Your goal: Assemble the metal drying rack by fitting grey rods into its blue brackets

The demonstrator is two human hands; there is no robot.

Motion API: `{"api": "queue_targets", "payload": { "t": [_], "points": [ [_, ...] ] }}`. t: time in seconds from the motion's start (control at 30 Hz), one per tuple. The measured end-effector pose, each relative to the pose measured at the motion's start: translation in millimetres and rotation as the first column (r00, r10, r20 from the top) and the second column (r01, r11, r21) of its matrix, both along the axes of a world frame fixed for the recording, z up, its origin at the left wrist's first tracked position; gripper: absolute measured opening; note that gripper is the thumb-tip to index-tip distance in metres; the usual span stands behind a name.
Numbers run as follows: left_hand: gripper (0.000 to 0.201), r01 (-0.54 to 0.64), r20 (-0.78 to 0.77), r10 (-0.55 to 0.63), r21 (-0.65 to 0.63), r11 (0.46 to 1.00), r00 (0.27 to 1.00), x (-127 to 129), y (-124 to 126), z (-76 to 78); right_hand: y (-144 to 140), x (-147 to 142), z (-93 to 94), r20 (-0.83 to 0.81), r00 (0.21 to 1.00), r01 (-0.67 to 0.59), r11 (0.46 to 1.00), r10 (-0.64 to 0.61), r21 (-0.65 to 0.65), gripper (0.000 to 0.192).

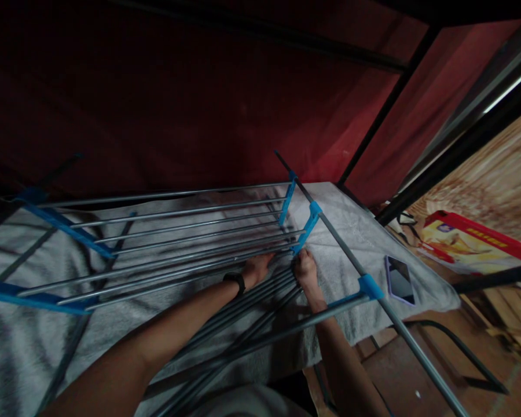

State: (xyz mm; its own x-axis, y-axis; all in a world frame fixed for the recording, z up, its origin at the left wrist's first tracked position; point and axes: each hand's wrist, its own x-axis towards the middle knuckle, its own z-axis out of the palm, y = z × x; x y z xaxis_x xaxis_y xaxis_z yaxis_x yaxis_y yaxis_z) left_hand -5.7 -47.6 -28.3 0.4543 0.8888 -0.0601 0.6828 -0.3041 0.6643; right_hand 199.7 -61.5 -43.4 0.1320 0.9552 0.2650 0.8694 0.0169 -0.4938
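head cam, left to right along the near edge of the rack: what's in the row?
Blue plastic connector at the far left → left hand with black wristband → right hand on the rack's blue joint → blue corner clip → phone lying on the grey towel → red-edged box on the floor.

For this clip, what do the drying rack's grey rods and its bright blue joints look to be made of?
The grey rods of the drying rack look like metal tubing with a smooth, slightly shiny finish: thin highlights run along them. The bright blue joints look like moulded plastic, matte and evenly coloured. Both the left hand and right hand grip rods there.
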Motion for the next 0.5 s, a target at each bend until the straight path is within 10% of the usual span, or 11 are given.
{"api": "queue_targets", "payload": {
  "t": [0.5],
  "points": [
    [0.057,0.094,-0.039,-0.094,0.004,0.996,0.995,-7,0,-5.2,-7,-12,4.8,0.025,0.998,0.062,0.996,-0.06,-0.062,0.032]
  ]
}}
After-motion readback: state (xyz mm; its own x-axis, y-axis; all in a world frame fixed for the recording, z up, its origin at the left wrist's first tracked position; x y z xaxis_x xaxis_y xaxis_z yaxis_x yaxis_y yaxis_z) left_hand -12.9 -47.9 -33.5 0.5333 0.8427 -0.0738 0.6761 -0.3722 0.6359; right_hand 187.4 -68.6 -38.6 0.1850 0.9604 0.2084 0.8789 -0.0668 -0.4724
